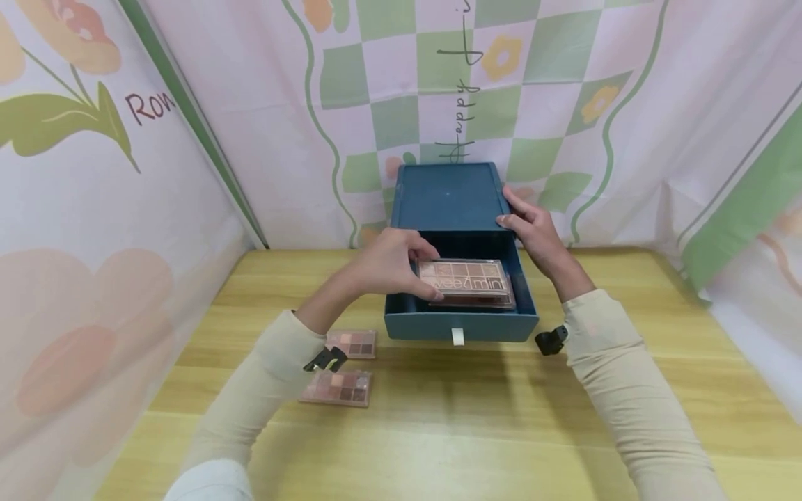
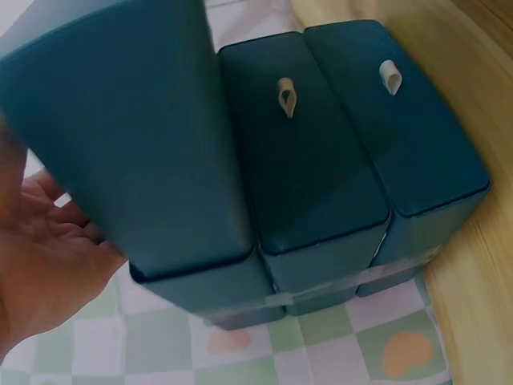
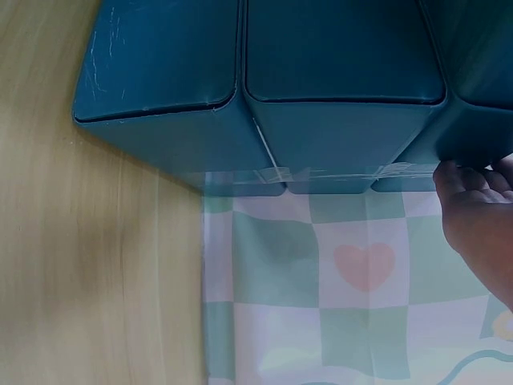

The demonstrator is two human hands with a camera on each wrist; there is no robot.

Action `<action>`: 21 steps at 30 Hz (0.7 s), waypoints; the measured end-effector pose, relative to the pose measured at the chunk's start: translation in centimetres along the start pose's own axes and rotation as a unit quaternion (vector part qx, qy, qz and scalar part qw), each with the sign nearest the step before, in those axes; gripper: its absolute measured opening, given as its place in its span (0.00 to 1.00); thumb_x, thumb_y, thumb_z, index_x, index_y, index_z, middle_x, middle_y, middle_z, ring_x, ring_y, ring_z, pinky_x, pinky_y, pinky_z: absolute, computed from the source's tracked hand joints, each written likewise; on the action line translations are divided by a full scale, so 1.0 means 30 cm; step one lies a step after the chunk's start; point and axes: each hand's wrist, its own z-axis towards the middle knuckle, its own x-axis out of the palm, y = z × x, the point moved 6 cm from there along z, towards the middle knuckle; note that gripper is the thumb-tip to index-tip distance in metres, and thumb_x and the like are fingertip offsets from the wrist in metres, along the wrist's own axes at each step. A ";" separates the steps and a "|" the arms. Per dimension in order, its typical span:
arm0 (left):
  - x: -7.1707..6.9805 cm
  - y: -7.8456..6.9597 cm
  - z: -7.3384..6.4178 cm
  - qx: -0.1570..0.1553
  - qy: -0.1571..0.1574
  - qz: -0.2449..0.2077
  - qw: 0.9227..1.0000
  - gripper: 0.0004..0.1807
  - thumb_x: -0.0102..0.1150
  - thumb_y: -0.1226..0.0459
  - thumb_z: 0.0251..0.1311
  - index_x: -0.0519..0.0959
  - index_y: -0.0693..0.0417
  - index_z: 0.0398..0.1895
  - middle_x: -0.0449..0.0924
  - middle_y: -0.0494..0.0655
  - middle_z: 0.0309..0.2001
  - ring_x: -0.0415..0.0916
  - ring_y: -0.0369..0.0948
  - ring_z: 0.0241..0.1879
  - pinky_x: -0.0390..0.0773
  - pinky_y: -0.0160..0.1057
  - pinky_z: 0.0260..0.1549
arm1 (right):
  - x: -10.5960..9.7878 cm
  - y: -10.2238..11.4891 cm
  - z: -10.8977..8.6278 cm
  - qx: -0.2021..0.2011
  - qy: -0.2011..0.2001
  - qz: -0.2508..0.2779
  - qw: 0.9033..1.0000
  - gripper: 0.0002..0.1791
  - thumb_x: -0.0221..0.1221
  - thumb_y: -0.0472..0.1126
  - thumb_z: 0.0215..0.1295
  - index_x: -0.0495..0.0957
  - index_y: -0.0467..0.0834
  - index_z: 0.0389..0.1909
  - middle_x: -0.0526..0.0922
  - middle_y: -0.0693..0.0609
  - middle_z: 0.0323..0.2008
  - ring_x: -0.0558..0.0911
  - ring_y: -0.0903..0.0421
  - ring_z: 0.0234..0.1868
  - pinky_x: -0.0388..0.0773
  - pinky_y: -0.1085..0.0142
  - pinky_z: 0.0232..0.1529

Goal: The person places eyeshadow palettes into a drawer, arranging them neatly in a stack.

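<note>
A dark teal drawer unit stands at the back of the table, its top drawer pulled out toward me. Inside lies an eyeshadow palette with printed lettering on its clear lid, stacked over another palette. My left hand reaches over the drawer's left wall and pinches the upper palette by its left end, thumb at the front and fingers behind. My right hand grips the unit's top right edge. In the left wrist view the raised drawer front hides the left fingertips.
Two more eyeshadow palettes, one farther back and one nearer, lie on the wooden table left of the drawer, partly behind my left sleeve. Two lower drawers with fabric pull loops sit beneath. A patterned curtain hangs close behind the unit.
</note>
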 end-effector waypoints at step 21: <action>0.063 -0.019 0.040 -0.005 0.025 0.092 0.995 0.33 0.79 0.42 0.43 0.87 0.48 0.52 0.84 0.41 0.43 0.75 0.37 0.40 0.76 0.34 0.39 | 0.004 0.000 -0.002 0.009 -0.002 0.005 1.000 0.36 0.50 0.43 0.76 0.48 0.53 0.80 0.43 0.55 0.83 0.47 0.52 0.84 0.64 0.80 0.69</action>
